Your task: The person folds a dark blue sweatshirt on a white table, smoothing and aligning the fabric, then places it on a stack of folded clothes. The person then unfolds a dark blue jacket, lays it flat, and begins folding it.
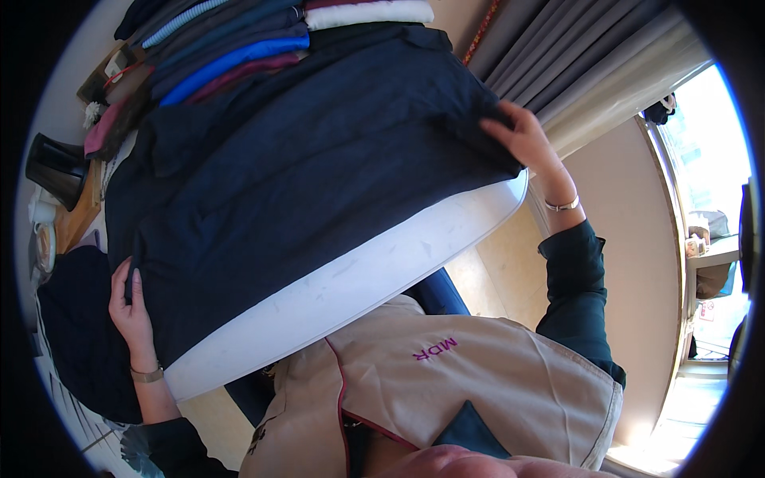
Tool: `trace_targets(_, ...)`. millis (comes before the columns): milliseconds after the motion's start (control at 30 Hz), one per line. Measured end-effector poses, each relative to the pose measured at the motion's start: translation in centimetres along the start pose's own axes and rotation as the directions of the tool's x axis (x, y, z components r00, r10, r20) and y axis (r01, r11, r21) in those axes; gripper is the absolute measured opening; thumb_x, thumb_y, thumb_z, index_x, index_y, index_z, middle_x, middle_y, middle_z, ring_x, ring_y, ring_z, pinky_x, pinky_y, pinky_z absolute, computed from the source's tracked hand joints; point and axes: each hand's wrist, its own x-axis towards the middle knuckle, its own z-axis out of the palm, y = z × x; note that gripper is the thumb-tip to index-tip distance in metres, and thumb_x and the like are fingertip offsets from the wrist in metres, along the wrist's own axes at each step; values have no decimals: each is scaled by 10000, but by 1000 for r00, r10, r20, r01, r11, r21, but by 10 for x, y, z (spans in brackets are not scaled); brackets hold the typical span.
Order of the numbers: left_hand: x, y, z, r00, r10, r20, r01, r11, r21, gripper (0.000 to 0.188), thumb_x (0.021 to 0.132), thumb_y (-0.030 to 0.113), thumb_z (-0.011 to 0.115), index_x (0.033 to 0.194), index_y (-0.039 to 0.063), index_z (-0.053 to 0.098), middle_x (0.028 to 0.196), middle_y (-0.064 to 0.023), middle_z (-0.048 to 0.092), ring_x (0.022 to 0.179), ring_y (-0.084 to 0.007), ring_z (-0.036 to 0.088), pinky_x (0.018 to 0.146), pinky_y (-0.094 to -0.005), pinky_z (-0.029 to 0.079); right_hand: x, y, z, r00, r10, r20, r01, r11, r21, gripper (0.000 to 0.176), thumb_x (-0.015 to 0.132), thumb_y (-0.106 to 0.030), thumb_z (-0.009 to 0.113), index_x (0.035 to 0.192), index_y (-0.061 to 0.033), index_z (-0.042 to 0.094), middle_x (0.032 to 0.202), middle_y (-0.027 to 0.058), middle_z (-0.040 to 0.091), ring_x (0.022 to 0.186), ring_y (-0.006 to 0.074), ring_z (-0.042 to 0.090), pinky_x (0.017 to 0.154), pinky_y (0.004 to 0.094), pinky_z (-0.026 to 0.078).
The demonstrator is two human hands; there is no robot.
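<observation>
A large dark navy cloth garment [299, 161] lies spread over a white tabletop [358, 281]; its near edge runs slantwise and leaves a strip of the top bare. At the garment's left edge, my left hand [132, 316] pinches the fabric between thumb and fingers. My right hand [521, 136] grips the opposite edge, near the table's right corner, with some cloth bunched between thumb and fingers. A few soft wrinkles cross the garment's middle.
Stacks of folded clothes [233, 60] line the far side, with a white folded piece [370, 15] on top. Left are a black container [57, 170] and a dark cloth-covered surface [89, 334]. Grey curtains [562, 54] hang at far right. A blue object [442, 293] shows beneath the table.
</observation>
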Motion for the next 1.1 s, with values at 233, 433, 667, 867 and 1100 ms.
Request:
trace_targets(233,-1,-5,-1,977,-203,-57,192,968,-161,366,1101,237,666,1377,1,709,1312,-122,751,1173,-193,699,1046,-290,525,12,38,-7,950,166,-266,-198,975,-99,446,1011,-362,780,1324,-57,689,829,43,703,772,133,654,727,296,535)
trace_targets(433,0,-11,-1,978,-201,-48,192,971,-143,367,1107,234,656,1387,2,705,1307,-128,752,1172,-187,695,1043,-288,522,-12,19,3,934,115,-337,-207,945,-252,461,1036,-427,733,1336,-80,691,779,80,675,745,176,657,732,323,536)
trace_targets(667,1,-14,-2,976,-217,-34,212,972,-100,370,1102,225,663,1390,-4,701,1306,-138,751,1165,-196,702,1038,-301,530,-14,31,-19,983,-43,-179,-15,950,-311,435,1084,-447,648,1369,-120,680,848,162,724,785,283,703,770,375,554)
trace_targets(867,3,2,4,965,-260,-39,249,951,-183,313,1076,153,696,1350,3,725,1234,-110,766,1122,-157,705,1001,-273,542,-15,-3,-7,909,-392,-140,193,695,-692,462,1010,-352,754,1375,-75,690,1215,155,735,1094,343,727,895,446,596)
trace_targets(1100,-1,33,6,987,-142,-81,128,979,-156,234,1040,130,741,1220,-18,757,1069,-71,768,1003,-122,694,908,-252,530,-22,-72,61,917,-167,363,381,641,-667,666,1084,-491,590,1646,-157,462,1731,158,375,1632,362,277,1288,548,239)
